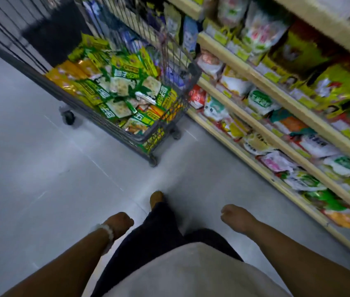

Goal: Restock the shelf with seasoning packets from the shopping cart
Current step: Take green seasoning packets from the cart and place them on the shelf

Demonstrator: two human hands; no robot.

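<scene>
Both hands, left hand (119, 224) and right hand (235, 217), hang loosely curled, holding nothing, near the camera. Farther off, a wire shopping cart (148, 138) brims with green-and-yellow seasoning packets (116, 86), just left of the stocked shelf (262, 133).

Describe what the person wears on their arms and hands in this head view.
Both forearms are bare, with no sleeves showing and no gloves. The left hand has a pale beaded bracelet round its wrist. The right hand shows no ring, watch or band. Motion blur hides finer detail.

Bare floor (41, 179) lies open before cart (148, 144) and shelf (255, 163).
</scene>
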